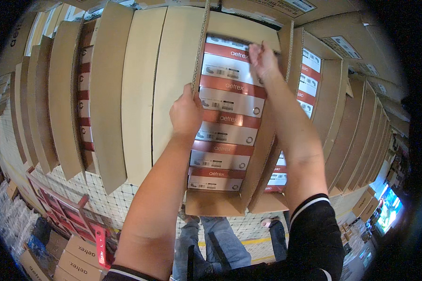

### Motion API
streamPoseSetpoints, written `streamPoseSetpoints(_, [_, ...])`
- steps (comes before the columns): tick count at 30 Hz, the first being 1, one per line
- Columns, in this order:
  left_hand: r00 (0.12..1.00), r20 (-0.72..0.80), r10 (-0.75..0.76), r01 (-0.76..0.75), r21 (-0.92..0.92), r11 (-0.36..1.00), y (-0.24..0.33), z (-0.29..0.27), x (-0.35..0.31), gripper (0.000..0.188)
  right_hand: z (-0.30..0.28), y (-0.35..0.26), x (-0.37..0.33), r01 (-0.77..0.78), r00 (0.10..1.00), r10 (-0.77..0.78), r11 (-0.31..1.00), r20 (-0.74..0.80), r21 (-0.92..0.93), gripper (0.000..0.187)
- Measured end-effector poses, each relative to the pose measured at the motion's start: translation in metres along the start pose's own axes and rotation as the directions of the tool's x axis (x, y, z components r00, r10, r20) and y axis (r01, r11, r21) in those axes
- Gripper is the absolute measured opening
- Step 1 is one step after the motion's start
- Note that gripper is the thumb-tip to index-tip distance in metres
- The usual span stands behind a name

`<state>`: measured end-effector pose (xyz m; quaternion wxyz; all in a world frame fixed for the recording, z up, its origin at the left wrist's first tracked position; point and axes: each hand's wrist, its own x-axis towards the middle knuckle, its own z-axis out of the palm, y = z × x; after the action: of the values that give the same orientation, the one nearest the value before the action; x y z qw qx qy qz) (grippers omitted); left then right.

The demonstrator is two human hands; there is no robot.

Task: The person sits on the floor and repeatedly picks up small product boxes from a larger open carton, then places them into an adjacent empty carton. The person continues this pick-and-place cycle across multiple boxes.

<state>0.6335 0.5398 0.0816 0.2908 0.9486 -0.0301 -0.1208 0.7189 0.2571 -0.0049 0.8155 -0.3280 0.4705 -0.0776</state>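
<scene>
Brown corrugated-cardboard open carton (214, 202): red-and-white cardboard boxes (224, 119) rowed inside. Left hand (186, 113) pinches carton's left wall (201, 47); right hand (264, 63) at its far end, grip unclear. Advisable: brace wall outward.

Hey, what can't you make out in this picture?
In the head view:
- Right hand: fingers blurred; contact with a box unclear.
- Left hand: fingertips hidden by the hand itself.
- Boxes in the carton to the right: partly hidden by the right forearm.
- Screen near the right rim: too small and glaring.
</scene>
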Motion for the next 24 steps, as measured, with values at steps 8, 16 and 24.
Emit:
streamPoseSetpoints(8, [0.995,0.063,-0.080,0.078,0.035,0.996,0.006,-0.001,-0.001,0.025,0.088,-0.124,0.004,0.598,0.800,-0.262,0.412,0.540,-0.688,0.038])
streamPoseSetpoints(16, [0.998,0.012,-0.057,0.057,-0.001,0.998,0.007,0.002,-0.003,0.023,-0.104,0.130,-0.277,0.148,0.969,0.127,0.399,0.214,-0.905,0.038])
streamPoseSetpoints(24, [0.999,-0.004,-0.036,0.036,-0.022,0.999,0.009,0.004,-0.004,0.025,-0.178,0.199,-0.572,0.066,0.665,0.649,0.442,0.369,-0.895,0.032])
